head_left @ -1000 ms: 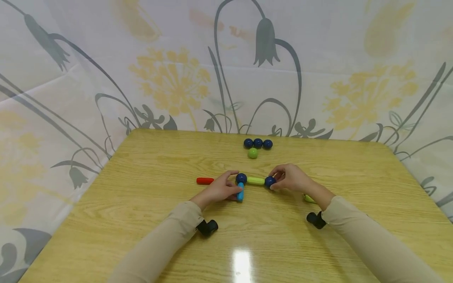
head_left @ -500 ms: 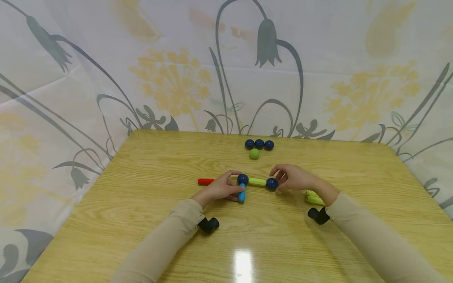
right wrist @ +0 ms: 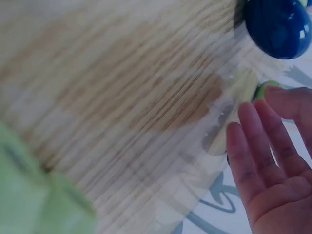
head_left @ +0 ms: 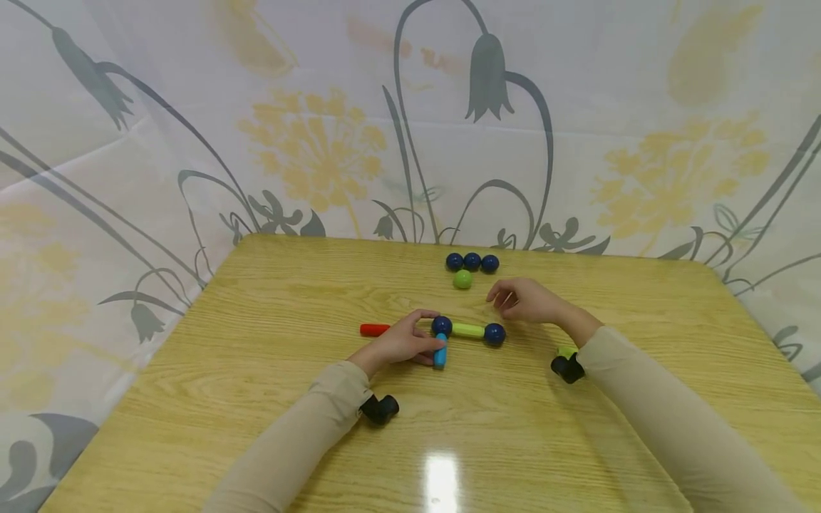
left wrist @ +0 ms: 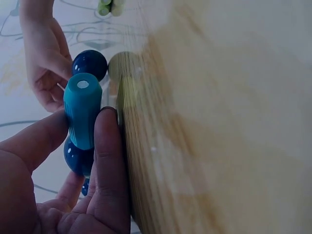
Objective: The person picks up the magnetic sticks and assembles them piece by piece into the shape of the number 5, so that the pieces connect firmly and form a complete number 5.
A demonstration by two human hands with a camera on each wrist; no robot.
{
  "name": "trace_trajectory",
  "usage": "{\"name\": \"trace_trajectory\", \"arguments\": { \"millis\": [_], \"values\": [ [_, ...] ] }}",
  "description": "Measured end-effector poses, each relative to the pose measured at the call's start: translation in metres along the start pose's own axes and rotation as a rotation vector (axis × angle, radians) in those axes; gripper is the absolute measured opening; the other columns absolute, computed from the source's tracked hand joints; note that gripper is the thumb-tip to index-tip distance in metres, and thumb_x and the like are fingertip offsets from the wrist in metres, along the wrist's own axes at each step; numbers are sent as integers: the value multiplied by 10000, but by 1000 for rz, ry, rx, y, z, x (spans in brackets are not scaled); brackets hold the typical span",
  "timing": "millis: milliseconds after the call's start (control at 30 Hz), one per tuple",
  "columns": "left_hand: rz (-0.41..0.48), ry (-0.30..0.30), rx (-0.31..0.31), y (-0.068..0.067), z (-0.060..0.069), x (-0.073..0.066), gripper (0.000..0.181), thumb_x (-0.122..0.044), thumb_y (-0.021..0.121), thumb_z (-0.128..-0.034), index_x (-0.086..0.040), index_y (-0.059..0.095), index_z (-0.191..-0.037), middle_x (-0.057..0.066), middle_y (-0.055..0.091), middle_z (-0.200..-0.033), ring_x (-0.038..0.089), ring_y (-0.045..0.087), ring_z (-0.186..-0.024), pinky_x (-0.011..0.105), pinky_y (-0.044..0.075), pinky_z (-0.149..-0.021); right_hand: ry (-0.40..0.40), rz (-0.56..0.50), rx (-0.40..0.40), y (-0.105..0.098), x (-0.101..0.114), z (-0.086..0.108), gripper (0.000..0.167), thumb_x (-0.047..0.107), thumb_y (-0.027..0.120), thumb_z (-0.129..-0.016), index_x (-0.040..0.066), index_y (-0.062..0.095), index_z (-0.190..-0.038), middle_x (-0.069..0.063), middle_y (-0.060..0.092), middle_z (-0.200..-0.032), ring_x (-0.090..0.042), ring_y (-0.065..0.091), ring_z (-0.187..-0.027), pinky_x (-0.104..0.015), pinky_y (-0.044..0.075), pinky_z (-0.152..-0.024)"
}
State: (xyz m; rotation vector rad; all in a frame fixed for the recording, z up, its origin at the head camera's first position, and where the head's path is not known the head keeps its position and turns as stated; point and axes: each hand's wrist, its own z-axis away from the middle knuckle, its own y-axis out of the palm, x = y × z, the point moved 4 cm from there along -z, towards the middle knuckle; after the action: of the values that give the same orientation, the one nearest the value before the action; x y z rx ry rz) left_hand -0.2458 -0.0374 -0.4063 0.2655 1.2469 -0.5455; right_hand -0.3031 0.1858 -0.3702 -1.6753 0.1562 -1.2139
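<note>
My left hand [head_left: 405,340] pinches a light blue rod [head_left: 440,352] between thumb and finger; in the left wrist view the rod [left wrist: 84,112] points at the camera. The rod meets a dark blue ball [head_left: 442,325], and another fingertip touches that ball. From the ball a yellow-green rod [head_left: 468,330] runs right to a second dark blue ball [head_left: 494,334]. My right hand [head_left: 527,302] hovers above and right of that second ball, holding nothing, its fingers loosely bent; in the right wrist view the hand [right wrist: 275,161] is apart from the ball [right wrist: 280,27].
Three dark blue balls [head_left: 472,261] stand in a row near the table's back edge, a green ball [head_left: 462,279] just before them. A red rod [head_left: 374,330] lies left of my left hand. Yellow-green rods [head_left: 567,352] lie partly hidden under my right wrist. Behind hangs a flowered cloth.
My right hand has let go of the right-hand dark blue ball and moved up towards the back of the table. My left hand keeps its hold on the light blue rod.
</note>
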Motion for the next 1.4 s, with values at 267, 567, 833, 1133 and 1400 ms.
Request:
{"name": "trace_trajectory", "arguments": {
  "millis": [267, 567, 833, 1133, 1400],
  "values": [
    [12, 0, 9, 3, -2, -1, 578, -60, 604, -910, -79, 324, -1415, 167, 616, -973, 191, 632, -782, 352, 545, -724, -31, 27, -82, -3, -4, -19, 268, -72, 599, -834, -78, 576, -1102, -218, 578, -1015, -360, 591, -925, -439, 495, -816],
    [5, -6, 6, 3, -4, -2, 540, -112, 585, -931, -91, 338, -1411, 158, 611, -972, 176, 618, -722, 346, 548, -704, -83, 34, -69, -5, -10, -35, 427, -3, 589, -851, -13, 516, -1272, -250, 517, -1180, -395, 556, -1006, -460, 483, -827],
    [-20, -35, -48, 1, -5, -2, 429, -134, 536, -962, -98, 394, -1366, 140, 622, -953, 174, 617, -651, 345, 554, -652, 15, 6, -70, -3, 0, -38, 374, -46, 586, -859, -68, 479, -1216, -263, 456, -1265, -436, 473, -1123, -495, 427, -909],
    [-21, -32, -83, -1, -7, -2, 367, -113, 551, -951, -82, 451, -1303, 140, 622, -916, 167, 631, -625, 334, 556, -620, 64, 55, -31, 0, -1, -32, 296, 27, 674, -823, 0, 586, -1104, -174, 612, -1042, -326, 595, -953, -437, 486, -837],
    [-22, -21, -91, -2, -6, -1, 357, -102, 543, -954, -77, 460, -1300, 144, 620, -884, 167, 627, -618, 329, 555, -610, 58, 78, -13, 4, -5, -22, 384, 76, 683, -838, -5, 563, -1193, -159, 602, -1007, -303, 611, -906, -423, 500, -795]
  ]
}}
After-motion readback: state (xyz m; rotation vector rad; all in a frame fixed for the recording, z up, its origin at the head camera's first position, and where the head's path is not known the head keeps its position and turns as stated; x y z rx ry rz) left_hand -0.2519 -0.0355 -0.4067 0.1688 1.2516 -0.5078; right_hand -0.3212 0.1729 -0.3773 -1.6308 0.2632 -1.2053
